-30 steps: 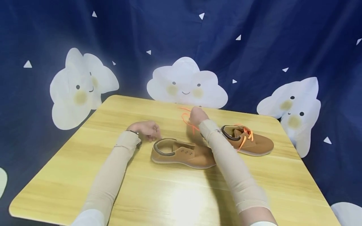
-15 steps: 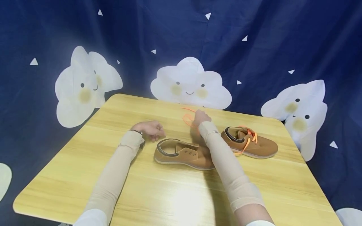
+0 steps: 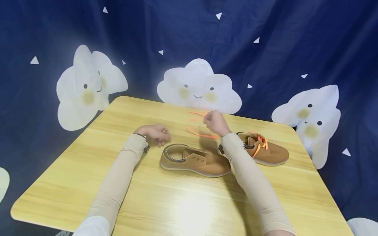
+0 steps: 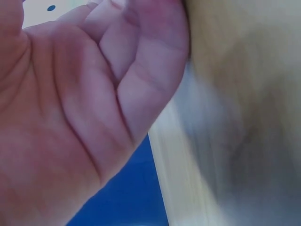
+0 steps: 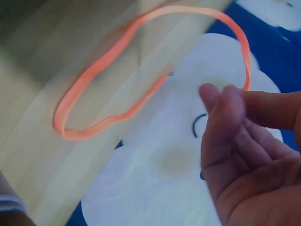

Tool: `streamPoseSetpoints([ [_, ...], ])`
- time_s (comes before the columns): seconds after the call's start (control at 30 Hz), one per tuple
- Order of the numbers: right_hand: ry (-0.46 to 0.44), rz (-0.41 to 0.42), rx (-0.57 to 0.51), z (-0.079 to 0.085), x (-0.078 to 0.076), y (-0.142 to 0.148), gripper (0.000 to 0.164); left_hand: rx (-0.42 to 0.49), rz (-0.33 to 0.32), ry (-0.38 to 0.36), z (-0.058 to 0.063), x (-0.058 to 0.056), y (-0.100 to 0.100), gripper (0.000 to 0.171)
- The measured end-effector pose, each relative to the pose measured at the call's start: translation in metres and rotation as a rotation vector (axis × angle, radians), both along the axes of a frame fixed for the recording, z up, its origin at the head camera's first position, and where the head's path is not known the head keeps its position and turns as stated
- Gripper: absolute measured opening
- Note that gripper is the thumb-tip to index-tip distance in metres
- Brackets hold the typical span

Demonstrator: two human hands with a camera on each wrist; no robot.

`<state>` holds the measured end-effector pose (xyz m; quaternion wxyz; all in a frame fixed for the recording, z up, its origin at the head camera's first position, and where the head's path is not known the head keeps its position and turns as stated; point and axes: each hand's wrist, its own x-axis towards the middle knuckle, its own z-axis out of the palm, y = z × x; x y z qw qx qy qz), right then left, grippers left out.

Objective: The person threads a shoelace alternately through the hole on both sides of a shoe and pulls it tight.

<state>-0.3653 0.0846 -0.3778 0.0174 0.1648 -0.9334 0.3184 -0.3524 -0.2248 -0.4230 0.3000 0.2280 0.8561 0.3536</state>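
My right hand [image 3: 217, 122] pinches an orange shoelace [image 5: 101, 63] between thumb and fingertips, raised over the far part of the table. The rest of the lace curves in a loop to the left of that hand. Near the heel of a brown shoe [image 3: 214, 163], my left hand [image 3: 154, 132] rests on the tabletop with fingers loosely bent and nothing in them. That shoe lies on its sole, toe to the right, and its eyelets carry no lace. Seen in the left wrist view, the palm [image 4: 70, 113] holds nothing.
A second brown shoe [image 3: 276, 153], laced and tied in orange, stands to the right, partly behind the right sleeve [image 3: 251, 177]. The wooden table [image 3: 153, 196] ends at a dark blue curtain [image 3: 189, 29] with white clouds.
My right hand has risen and shifted slightly right, drawing the shoelace into a wider loop. The left hand stays by the shoe's heel. The head view has shifted a little.
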Motion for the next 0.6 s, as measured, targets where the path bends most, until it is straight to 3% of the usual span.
streamPoseSetpoints([
  [0.2, 0.092, -0.010, -0.365, 0.009, 0.022, 0.018, 0.016, -0.002, -0.008, 0.068, 0.010, 0.002, 0.007, 0.034],
  [0.3, 0.111, 0.022, -0.549, 0.017, 0.033, 0.026, 0.017, 0.045, 0.002, 0.189, 0.021, 0.004, 0.015, 0.031],
  [0.37, 0.077, 0.077, -0.642, 0.023, 0.043, 0.031, 0.018, 0.089, 0.018, 0.286, 0.032, 0.009, 0.024, 0.030],
  [0.47, -0.007, 0.177, -0.673, 0.033, 0.058, 0.040, 0.017, 0.124, 0.053, 0.449, 0.056, 0.025, 0.043, 0.031],
  [0.6, -0.093, 0.318, -0.588, 0.046, 0.078, 0.049, 0.013, 0.207, 0.067, 0.602, 0.091, 0.056, 0.075, 0.035],
])
